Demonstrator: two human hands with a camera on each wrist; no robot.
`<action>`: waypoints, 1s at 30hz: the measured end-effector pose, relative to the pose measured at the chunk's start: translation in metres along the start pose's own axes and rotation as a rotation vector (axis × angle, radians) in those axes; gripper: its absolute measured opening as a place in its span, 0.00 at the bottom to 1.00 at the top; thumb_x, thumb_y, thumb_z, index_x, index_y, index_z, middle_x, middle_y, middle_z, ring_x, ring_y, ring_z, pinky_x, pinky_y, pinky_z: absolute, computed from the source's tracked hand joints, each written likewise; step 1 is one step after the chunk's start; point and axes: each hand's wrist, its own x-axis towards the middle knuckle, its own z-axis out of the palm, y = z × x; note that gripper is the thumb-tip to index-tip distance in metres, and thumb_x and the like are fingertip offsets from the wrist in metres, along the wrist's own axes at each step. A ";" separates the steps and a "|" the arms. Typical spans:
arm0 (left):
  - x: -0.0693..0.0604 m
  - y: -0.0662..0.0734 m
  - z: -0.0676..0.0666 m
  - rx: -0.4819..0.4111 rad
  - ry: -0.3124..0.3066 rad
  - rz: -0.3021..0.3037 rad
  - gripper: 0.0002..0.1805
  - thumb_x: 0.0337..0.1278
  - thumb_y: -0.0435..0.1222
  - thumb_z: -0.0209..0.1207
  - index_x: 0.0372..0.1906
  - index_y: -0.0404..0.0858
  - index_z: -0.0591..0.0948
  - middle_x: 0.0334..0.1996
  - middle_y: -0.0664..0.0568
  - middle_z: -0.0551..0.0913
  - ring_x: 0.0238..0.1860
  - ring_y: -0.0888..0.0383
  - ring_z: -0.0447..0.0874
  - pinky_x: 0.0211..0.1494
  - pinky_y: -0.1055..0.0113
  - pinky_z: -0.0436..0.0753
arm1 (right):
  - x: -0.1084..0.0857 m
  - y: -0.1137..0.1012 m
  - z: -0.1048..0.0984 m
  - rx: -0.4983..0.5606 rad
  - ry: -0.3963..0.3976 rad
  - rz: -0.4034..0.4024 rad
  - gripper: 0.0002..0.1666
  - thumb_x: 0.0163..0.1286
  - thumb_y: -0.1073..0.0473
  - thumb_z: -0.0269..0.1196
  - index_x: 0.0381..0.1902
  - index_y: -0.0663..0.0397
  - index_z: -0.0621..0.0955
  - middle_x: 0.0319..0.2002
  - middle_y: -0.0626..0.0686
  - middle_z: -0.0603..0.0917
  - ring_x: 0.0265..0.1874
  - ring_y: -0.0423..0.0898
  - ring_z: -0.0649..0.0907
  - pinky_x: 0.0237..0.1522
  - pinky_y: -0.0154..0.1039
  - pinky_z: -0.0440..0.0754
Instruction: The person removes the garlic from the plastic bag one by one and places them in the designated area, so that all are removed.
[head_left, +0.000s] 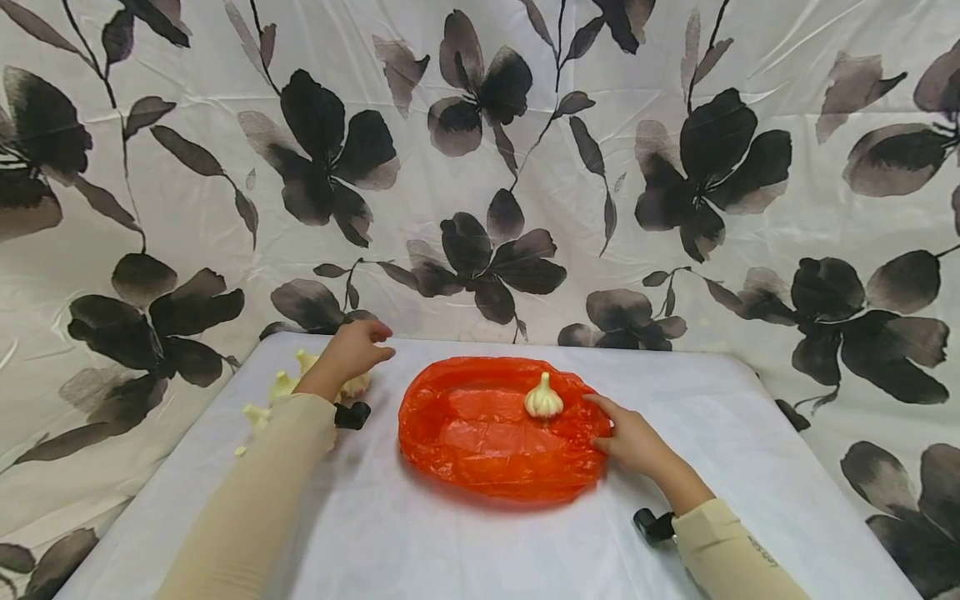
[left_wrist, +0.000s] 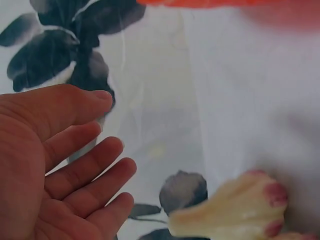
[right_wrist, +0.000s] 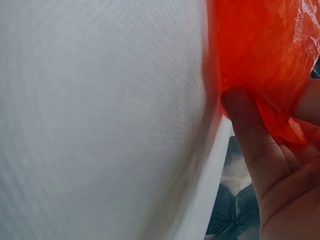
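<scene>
An orange-red plastic bag lies on the table, its mouth spread wide and its edge rolled into a rim. Inside it, toward the right, one garlic bulb stands upright. My right hand grips the bag's right side; the right wrist view shows thumb and fingers on either side of the thin plastic. Over on the left, my left hand hovers above a group of several garlic bulbs, fingers loosely bent and holding nothing. In the left wrist view a purple-tinged garlic bulb lies apart from the fingers.
A small pale piece lies near the table's left edge. White cloth covers the table. Behind it hangs a white curtain with dark flowers. Each wrist wears a small black camera.
</scene>
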 end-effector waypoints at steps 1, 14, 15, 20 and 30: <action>0.000 0.002 0.001 -0.005 -0.003 0.001 0.24 0.59 0.41 0.60 0.57 0.34 0.78 0.57 0.37 0.79 0.59 0.40 0.76 0.63 0.45 0.75 | 0.000 0.000 0.000 -0.002 0.001 0.000 0.40 0.59 0.67 0.66 0.69 0.48 0.67 0.56 0.63 0.80 0.55 0.61 0.80 0.58 0.61 0.76; -0.004 0.035 0.025 -0.108 -0.023 -0.014 0.24 0.58 0.42 0.63 0.59 0.40 0.77 0.59 0.42 0.78 0.60 0.42 0.76 0.60 0.48 0.79 | 0.000 0.003 0.000 0.008 -0.011 0.015 0.40 0.59 0.67 0.65 0.69 0.46 0.67 0.56 0.63 0.80 0.53 0.58 0.80 0.57 0.59 0.77; -0.004 0.038 0.028 -0.102 -0.020 -0.002 0.24 0.58 0.42 0.63 0.59 0.39 0.78 0.58 0.42 0.79 0.60 0.42 0.76 0.60 0.48 0.79 | -0.001 0.003 0.000 0.009 -0.012 0.016 0.40 0.59 0.67 0.65 0.69 0.46 0.67 0.56 0.63 0.80 0.54 0.59 0.80 0.57 0.60 0.77; -0.005 0.050 0.040 -0.128 -0.008 0.064 0.23 0.58 0.42 0.62 0.58 0.38 0.79 0.57 0.42 0.81 0.60 0.42 0.77 0.62 0.48 0.77 | 0.000 0.004 0.000 0.013 -0.012 0.014 0.41 0.59 0.67 0.65 0.69 0.46 0.67 0.56 0.62 0.80 0.54 0.58 0.80 0.57 0.59 0.77; -0.006 0.075 0.066 -0.187 0.000 0.096 0.20 0.59 0.40 0.63 0.56 0.38 0.80 0.54 0.44 0.82 0.56 0.44 0.78 0.62 0.50 0.77 | 0.000 0.005 -0.001 0.021 -0.008 0.004 0.41 0.58 0.68 0.65 0.70 0.47 0.67 0.56 0.63 0.80 0.55 0.60 0.79 0.59 0.61 0.75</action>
